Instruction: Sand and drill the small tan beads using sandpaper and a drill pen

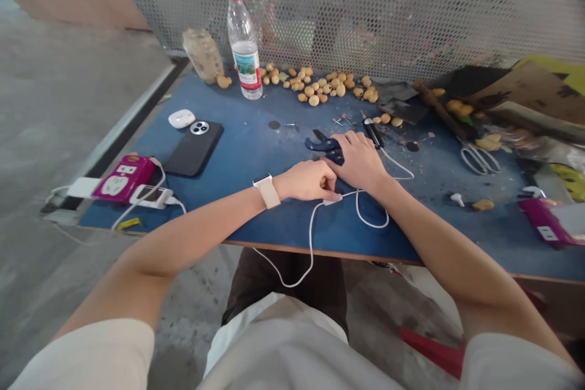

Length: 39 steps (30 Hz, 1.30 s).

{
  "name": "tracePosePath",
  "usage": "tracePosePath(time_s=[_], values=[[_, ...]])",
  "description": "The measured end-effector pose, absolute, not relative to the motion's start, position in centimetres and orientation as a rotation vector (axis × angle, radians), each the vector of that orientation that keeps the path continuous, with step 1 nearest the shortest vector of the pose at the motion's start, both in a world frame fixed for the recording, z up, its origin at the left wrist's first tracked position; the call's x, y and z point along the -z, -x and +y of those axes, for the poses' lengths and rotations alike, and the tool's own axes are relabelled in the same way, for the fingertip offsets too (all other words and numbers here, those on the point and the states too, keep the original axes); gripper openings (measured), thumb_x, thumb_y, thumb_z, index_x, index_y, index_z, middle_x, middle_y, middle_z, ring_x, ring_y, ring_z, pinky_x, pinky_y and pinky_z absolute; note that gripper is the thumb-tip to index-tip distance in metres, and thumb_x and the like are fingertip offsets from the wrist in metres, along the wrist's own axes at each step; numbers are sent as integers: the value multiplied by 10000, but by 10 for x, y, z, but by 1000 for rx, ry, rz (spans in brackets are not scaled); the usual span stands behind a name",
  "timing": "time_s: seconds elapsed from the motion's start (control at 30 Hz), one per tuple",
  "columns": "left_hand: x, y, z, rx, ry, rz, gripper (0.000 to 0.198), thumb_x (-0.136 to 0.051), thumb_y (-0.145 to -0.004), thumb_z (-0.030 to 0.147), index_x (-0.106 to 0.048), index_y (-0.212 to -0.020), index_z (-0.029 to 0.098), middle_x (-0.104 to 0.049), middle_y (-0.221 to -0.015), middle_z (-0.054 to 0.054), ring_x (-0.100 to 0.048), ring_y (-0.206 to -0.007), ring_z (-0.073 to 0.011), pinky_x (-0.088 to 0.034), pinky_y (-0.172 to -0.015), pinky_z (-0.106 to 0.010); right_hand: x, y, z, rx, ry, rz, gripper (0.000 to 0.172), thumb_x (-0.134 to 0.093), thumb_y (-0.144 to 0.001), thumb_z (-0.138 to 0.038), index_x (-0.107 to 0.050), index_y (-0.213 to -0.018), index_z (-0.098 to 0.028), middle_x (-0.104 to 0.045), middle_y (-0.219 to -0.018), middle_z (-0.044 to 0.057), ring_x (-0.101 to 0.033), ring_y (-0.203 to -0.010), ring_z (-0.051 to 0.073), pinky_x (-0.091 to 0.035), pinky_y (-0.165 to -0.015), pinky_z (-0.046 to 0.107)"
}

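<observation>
While both forearms lie across the front edge of the blue table [256, 152], the work gathers at centre frame. The left hand [306, 180], a pale watch band [267, 192] on its wrist, curls just beside the blue-handled cutters [325, 147], though whether it closes on anything I cannot tell. The right hand [359, 160] wraps palm-down over those cutters, gripping them, and keeping the tool low against the tabletop looks like the steadiest way to control it. A white cable [311, 237] loops beneath the wrists and hangs over the table edge. Across the surface from the left sit a magenta power strip [123, 178], a white earbud case [181, 118] and a black phone [194, 147]. Behind them stand a clear plastic bag [203, 56] and a red-capped water bottle [242, 42], then a scatter of small yellow-brown fruits [315, 88]. Further right, a black marker-like tool [372, 132] lies beside the right hand, with a wooden stick [439, 106] beyond it, silver-handled scissors [479, 158] and a second magenta power strip [543, 222]. Grey concrete floor [68, 103] spreads at the left of the frame, and a perforated metal screen [365, 6] closes off the upper edge.
</observation>
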<state>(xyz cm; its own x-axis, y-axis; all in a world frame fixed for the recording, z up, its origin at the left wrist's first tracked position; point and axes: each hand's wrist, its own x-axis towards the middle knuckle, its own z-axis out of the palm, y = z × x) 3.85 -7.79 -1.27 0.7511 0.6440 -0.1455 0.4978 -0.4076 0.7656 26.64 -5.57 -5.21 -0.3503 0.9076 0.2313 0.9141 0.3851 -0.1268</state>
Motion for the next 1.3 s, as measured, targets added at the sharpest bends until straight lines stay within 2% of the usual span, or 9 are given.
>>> tracePosePath(time_s=[0.2, 0.4, 0.53, 0.83, 1.17, 1.23, 1.27, 1.3], values=[[15, -40, -76, -217, -2094, 873, 309, -998, -1039, 333, -835, -805, 212, -810, -772, -10, -684, -697, -167, -463, -803, -374, 53, -267, -55, 40, 1593, -2381, 641, -609, -1190, -629, -754, -1632, -188, -788, -1532, 281, -671, -1469, 540, -572, -1248, 756], [17, -40, -74, -221, -2080, 845, 353, -960, -1050, 388, -844, -771, 207, -809, -755, -25, -657, -674, -163, -465, -789, -376, 51, -265, -57, 28, 1625, -2384, 666, -614, -1184, -621, -742, -1641, -153, -774, -1556, 298, -661, -1484, 538, -556, -1272, 741], [14, -42, -74, -199, -2063, 867, 333, -971, -1027, 353, -847, -754, 209, -817, -759, -29, -665, -683, -172, -471, -793, -385, 50, -263, -58, 21, 1617, -2380, 668, -615, -1184, -613, -742, -1644, -147, -777, -1557, 302, -667, -1487, 546, -560, -1273, 754], [6, -50, -68, -135, -2055, 860, 424, -1018, -1013, 310, -783, -675, 207, -743, -664, 12, -607, -625, -147, -460, -776, -375, 50, -265, -58, 27, 1620, -2383, 660, -522, -1222, -566, -740, -1674, -137, -782, -1552, 300, -681, -1476, 533, -569, -1259, 725], [12, -39, -75, -197, -2038, 841, 329, -1012, -1043, 415, -838, -881, 188, -775, -796, -8, -643, -700, -159, -465, -792, -365, 53, -265, -56, 56, 1630, -2369, 676, -538, -1228, -634, -758, -1642, -147, -794, -1534, 292, -687, -1454, 519, -574, -1242, 701], [10, -34, -72, -260, -2040, 792, 231, -952, -1064, 377, -863, -986, 178, -781, -861, -21, -650, -740, -166, -494, -810, -361, 52, -265, -56, 59, 1640, -2376, 644, -572, -1217, -581, -749, -1649, -138, -797, -1541, 297, -696, -1458, 519, -583, -1234, 694], [7, -30, -69, -310, -2049, 777, 154, -896, -1075, 322, -876, -1084, 169, -777, -898, -24, -655, -766, -171, -515, -827, -359, 51, -265, -56, 59, 1634, -2381, 628, -597, -1205, -559, -747, -1648, -138, -800, -1545, 297, -699, -1462, 519, -588, -1231, 691], [4, -25, -65, -366, -2063, 774, 168, -838, -1066, 254, -877, -1199, 160, -767, -930, -26, -657, -790, -176, -534, -840, -357, 51, -265, -57, 56, 1622, -2384, 615, -620, -1196, -546, -748, -1638, -139, -806, -1543, 294, -702, -1466, 519, -594, -1228, 689]])
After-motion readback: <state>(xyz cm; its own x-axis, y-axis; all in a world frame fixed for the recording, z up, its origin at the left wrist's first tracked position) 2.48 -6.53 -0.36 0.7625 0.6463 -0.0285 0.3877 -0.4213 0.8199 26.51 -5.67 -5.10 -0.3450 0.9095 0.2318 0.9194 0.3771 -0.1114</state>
